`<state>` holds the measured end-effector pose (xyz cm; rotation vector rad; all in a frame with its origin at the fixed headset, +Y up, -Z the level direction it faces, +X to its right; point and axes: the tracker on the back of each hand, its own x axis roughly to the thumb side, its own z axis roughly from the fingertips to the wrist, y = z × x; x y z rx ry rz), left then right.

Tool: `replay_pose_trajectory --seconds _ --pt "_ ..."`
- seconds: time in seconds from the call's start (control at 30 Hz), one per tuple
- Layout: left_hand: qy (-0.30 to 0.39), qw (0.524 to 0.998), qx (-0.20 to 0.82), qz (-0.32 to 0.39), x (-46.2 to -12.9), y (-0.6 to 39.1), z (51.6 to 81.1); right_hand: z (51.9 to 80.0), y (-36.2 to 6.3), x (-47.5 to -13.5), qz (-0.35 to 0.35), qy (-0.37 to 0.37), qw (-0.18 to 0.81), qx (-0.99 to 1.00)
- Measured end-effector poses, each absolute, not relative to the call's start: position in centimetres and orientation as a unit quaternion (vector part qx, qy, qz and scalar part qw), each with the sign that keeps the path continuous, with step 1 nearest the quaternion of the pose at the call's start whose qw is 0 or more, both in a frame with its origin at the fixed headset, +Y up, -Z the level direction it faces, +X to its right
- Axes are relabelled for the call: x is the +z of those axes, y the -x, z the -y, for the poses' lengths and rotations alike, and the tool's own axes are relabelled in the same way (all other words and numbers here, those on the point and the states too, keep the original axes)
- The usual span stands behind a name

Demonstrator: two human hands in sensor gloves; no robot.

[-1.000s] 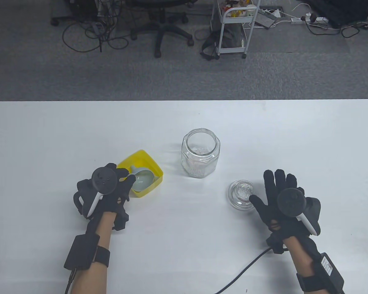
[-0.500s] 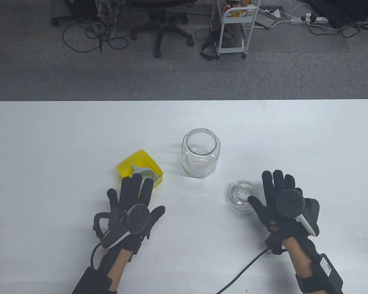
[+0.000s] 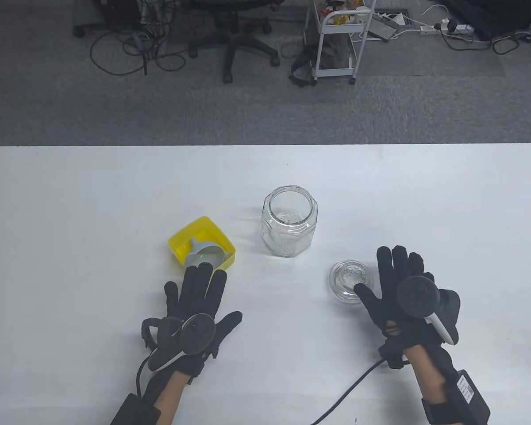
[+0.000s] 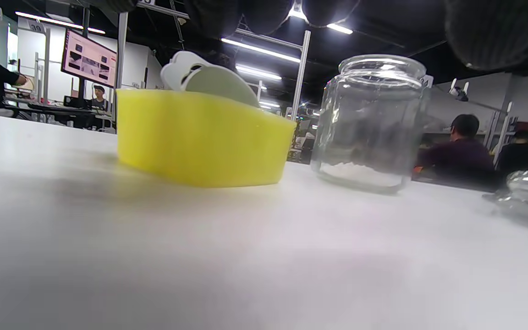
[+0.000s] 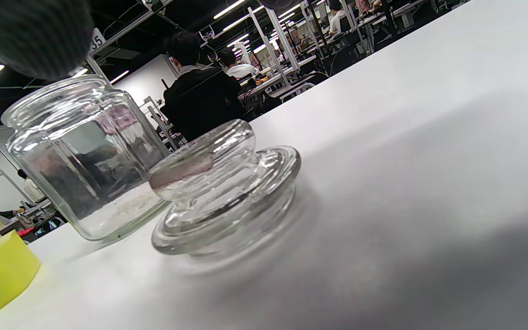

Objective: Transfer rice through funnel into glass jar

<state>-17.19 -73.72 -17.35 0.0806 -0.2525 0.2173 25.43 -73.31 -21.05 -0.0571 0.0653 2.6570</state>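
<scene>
An open glass jar stands mid-table with a thin layer of rice at its bottom; it also shows in the left wrist view and the right wrist view. A pale funnel lies on its side in a yellow container, also seen in the left wrist view. The glass lid lies on the table right of the jar, close in the right wrist view. My left hand lies flat and empty just below the container. My right hand lies flat and empty beside the lid.
The white table ends at a far edge, beyond it a floor with an office chair and a wire cart. A black cable runs from my right wrist over the near table.
My left hand let go of the funnel in the yellow container, drew back toward me and spread flat on the table. My right hand barely moved.
</scene>
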Motion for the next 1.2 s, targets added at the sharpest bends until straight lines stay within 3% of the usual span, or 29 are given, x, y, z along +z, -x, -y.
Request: replay_pose_trajectory --seconds 0.13,0.47,0.9,1.2 --pt "-0.037 0.984 0.108 0.139 -17.2 16.9 73.6 73.3 -24.8 -21.7 -0.029 0.025 0.266 0.963" --pt "-0.013 0.984 0.098 0.149 -16.9 15.9 74.1 75.5 -19.8 -25.2 -0.105 0.017 0.118 0.987" --pt "-0.022 0.983 0.113 0.144 -17.1 16.8 73.7 77.3 -18.8 -26.2 -0.141 0.009 0.075 0.987" --pt "-0.005 0.983 0.112 0.148 -17.2 16.5 74.0 77.4 -18.9 -26.2 -0.115 0.012 0.069 0.991"
